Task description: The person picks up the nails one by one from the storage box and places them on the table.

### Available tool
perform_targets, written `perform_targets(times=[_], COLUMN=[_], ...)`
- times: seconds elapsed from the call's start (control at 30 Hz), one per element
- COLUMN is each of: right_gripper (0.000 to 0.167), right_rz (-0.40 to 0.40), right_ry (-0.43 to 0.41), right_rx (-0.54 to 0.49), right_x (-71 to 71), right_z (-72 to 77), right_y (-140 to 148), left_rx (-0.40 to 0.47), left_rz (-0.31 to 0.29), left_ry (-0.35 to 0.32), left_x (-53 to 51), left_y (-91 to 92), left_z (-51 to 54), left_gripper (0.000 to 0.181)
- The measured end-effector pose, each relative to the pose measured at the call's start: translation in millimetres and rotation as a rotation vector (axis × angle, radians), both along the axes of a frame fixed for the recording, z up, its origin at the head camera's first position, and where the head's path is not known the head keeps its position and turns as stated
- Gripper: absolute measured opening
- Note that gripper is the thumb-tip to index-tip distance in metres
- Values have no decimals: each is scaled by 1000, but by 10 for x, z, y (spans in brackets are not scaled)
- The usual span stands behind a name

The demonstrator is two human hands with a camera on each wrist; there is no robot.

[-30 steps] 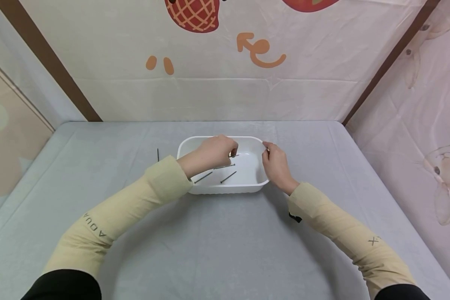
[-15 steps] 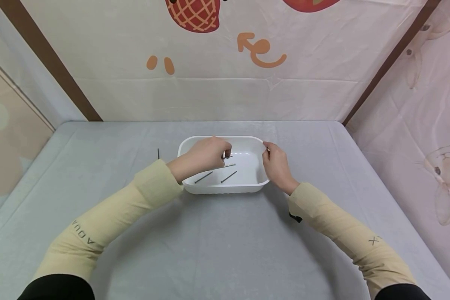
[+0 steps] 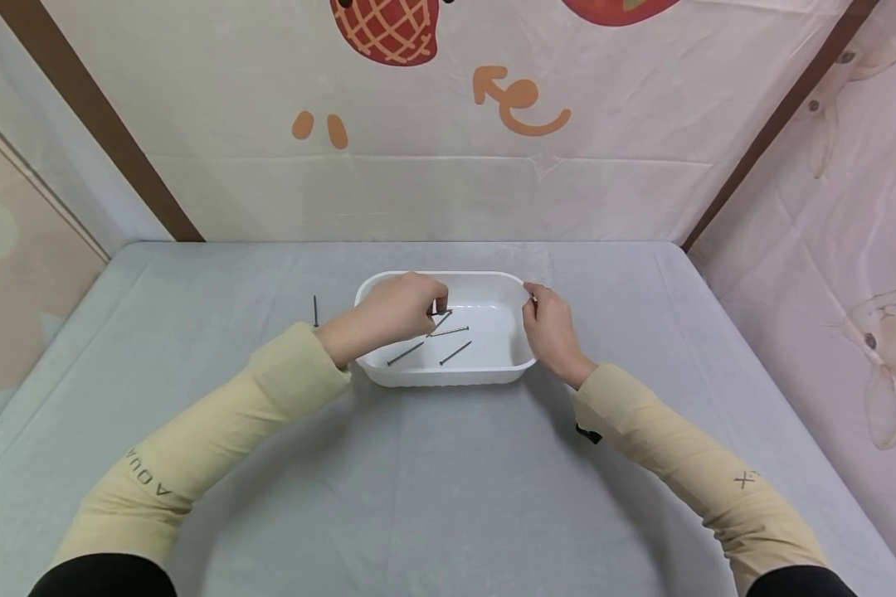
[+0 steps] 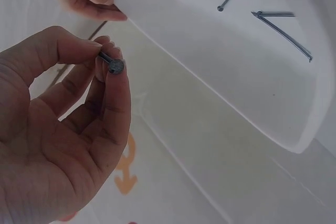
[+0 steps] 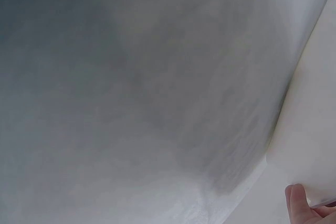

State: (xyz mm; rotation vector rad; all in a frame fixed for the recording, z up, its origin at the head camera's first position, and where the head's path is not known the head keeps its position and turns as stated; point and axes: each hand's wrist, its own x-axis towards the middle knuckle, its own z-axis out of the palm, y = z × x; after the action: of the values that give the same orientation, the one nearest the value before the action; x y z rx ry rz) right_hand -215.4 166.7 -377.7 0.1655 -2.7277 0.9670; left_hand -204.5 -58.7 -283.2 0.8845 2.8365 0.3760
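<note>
While right grip (image 3: 556,329) holds tray (image 3: 451,376), left grip (image 3: 394,310) pinches a grey, round-headed nail (image 4: 115,66).

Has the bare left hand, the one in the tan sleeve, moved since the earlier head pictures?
Yes. The bare left hand has moved leftward, judged against the orange curved-arrow print on the white backdrop.

Can't follow the pinched nail (image 4: 112,63) into the left hand (image 4: 68,145), mid-left in the left wrist view; can't see the right hand (image 5: 303,211) whole, cropped at lower right in its own
</note>
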Motion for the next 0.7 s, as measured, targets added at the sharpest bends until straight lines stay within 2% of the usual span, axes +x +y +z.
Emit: perform_targets(times=[0.37, 0.7], right_gripper=[36, 36], right_rz=[-8, -4], right_ry=[-13, -8], right_rx=[4, 1], right_x=[1, -2], right_z=[-7, -8], right_y=[0, 1], left_rx=[2, 15], left_rz=[-5, 55], left_ry=[44, -2], left_x=[45, 64], left_y=[-120, -230], left_z=[-4, -19], left_gripper=[19, 18])
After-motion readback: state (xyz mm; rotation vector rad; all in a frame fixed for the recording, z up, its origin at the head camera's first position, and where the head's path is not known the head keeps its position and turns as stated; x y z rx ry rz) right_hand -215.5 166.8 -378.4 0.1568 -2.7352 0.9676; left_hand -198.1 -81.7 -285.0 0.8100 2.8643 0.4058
